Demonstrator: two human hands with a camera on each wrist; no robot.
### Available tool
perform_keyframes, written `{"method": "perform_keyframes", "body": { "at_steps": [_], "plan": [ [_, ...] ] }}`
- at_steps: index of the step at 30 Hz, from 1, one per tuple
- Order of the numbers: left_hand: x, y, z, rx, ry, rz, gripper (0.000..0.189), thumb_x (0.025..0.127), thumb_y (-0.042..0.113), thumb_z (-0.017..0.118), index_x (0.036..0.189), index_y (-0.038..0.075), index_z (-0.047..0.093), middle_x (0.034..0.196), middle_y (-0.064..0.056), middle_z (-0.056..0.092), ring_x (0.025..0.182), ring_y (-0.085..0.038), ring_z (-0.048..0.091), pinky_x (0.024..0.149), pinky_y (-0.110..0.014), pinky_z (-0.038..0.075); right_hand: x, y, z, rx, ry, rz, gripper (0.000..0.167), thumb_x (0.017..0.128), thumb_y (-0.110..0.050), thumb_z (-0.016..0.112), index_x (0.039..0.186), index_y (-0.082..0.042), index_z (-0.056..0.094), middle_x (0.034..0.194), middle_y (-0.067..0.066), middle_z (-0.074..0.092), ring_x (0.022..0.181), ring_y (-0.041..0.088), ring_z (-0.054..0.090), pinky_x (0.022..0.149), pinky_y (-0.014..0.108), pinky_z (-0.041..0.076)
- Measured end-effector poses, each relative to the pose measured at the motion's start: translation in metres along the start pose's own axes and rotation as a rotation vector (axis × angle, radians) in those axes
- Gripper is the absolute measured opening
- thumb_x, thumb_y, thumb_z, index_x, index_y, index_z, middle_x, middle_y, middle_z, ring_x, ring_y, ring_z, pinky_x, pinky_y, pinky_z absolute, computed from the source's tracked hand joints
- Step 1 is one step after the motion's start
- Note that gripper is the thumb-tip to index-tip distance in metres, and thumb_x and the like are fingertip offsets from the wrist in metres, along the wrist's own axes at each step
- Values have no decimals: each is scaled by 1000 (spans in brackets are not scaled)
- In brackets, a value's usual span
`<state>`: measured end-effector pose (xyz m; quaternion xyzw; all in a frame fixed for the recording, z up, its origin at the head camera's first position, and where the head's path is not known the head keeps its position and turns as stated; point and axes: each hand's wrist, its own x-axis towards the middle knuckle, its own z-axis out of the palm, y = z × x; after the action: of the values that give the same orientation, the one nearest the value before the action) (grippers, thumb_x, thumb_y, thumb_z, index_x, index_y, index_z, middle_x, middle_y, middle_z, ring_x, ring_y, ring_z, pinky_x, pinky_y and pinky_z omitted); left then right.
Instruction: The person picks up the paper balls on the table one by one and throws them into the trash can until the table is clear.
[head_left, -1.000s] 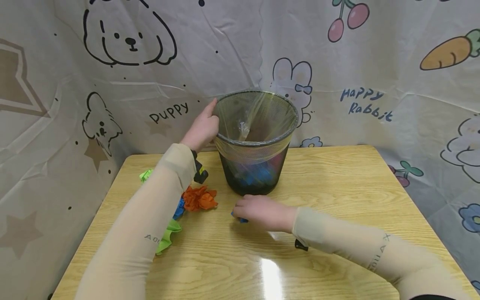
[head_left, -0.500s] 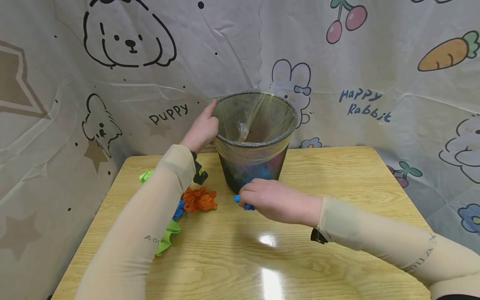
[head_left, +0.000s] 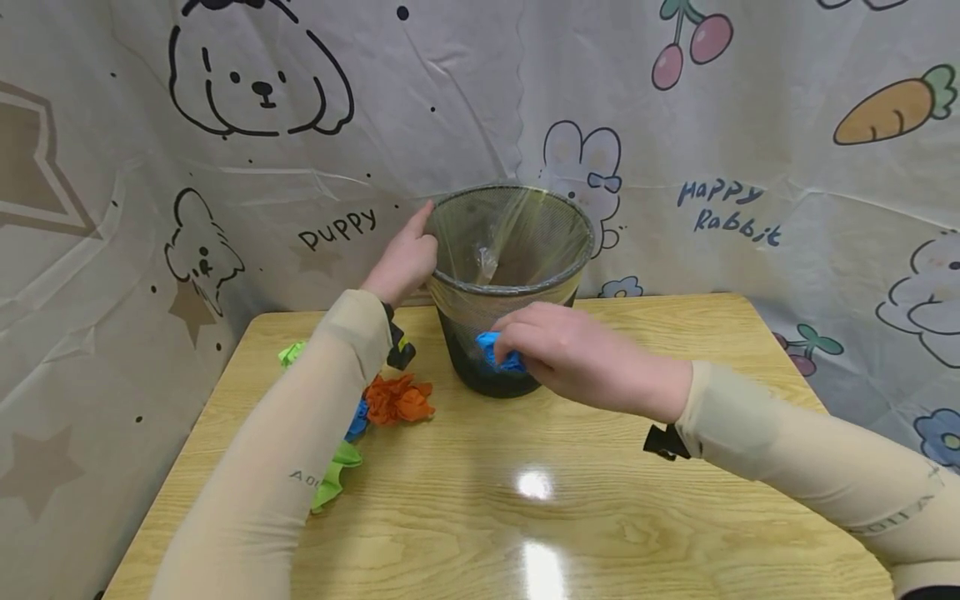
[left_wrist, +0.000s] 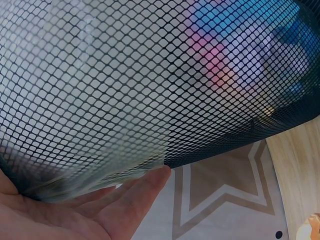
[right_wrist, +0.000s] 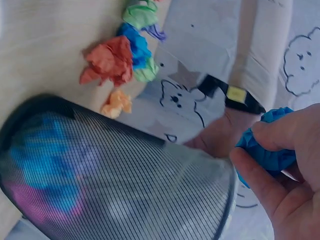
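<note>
A black mesh wastebasket (head_left: 480,358) with a clear plastic liner stands on the table. My left hand (head_left: 405,258) grips its left rim; in the left wrist view the fingers (left_wrist: 132,205) lie along the mesh and liner. My right hand (head_left: 581,354) pinches a crumpled blue paper ball (head_left: 495,350) between thumb and fingers. The ball is lifted off the table, in front of the basket and below its rim. Through the mesh, blue, pink and purple crumpled paper (right_wrist: 50,155) shows at the basket's bottom.
Left of the basket lie an orange paper ball (head_left: 397,398), a blue one (head_left: 357,419) and green ones (head_left: 337,475), partly behind the left sleeve. The right wrist view also shows a light orange ball (right_wrist: 117,104) near the basket. A printed curtain (head_left: 450,108) hangs behind the table.
My right hand has lifted the blue paper ball from the table and moved up and slightly right, in front of the basket. My left hand has stayed at the rim.
</note>
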<state>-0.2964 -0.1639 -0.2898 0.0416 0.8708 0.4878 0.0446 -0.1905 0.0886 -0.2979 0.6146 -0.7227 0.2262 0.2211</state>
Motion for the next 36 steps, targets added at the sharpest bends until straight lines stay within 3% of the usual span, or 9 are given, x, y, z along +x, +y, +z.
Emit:
{"method": "perform_keyframes", "body": {
  "at_steps": [2,6,9,11,13,16,21,25,36],
  "plan": [
    [0,0,0,4,1,1,63,107,16,20,167,28,2,172,1,3,83,-22,46,64,-37,40,2,3,-7,-10,21,14,34,83,21,62,99,-8,61,112,6,71,106,23,67,92,36,54],
    [-1,1,0,7,1,10,63,107,15,20,167,26,2,172,0,2,114,-26,46,72,-40,39,5,11,-19,-51,69,41,33,84,21,59,99,-8,62,112,6,72,104,23,67,87,38,55],
    [-1,1,0,5,-3,13,63,107,15,20,167,26,2,172,0,2,86,-22,52,67,-38,40,7,20,-28,-68,68,81,29,86,20,60,98,-6,63,112,6,71,103,22,67,88,37,54],
    [-1,0,0,7,-3,16,64,107,15,19,167,26,2,172,1,2,86,-21,51,73,-37,42,8,26,-34,-76,56,127,26,88,18,62,98,-6,64,110,6,71,103,20,66,88,35,53],
    [0,0,0,9,-2,18,64,106,14,20,167,26,2,172,2,2,106,-16,56,79,-37,43,9,33,-40,-80,48,173,22,89,16,64,99,-4,65,106,6,70,101,19,66,87,34,52],
    [0,0,1,9,3,17,65,106,14,19,167,26,2,172,2,2,130,-26,41,86,-41,42,11,45,-47,-90,49,249,19,91,13,64,102,-3,66,102,6,69,96,19,64,82,35,52],
    [-1,1,1,4,3,10,64,106,15,19,167,27,3,172,1,3,72,-21,42,59,-35,40,15,62,-55,-110,49,360,17,96,9,60,107,-3,65,106,10,67,94,21,62,80,36,52],
    [0,0,1,-4,2,9,64,106,14,20,167,27,3,172,0,3,55,-15,32,52,-32,37,19,75,-57,-114,38,442,16,99,6,56,109,-4,63,108,10,66,95,21,61,80,36,50],
    [0,1,0,10,5,-3,64,107,15,20,167,30,3,172,1,3,64,-11,38,57,-33,39,30,101,-56,-121,-38,607,18,101,2,53,114,-4,63,118,11,65,111,26,60,95,42,50]
  ]
}}
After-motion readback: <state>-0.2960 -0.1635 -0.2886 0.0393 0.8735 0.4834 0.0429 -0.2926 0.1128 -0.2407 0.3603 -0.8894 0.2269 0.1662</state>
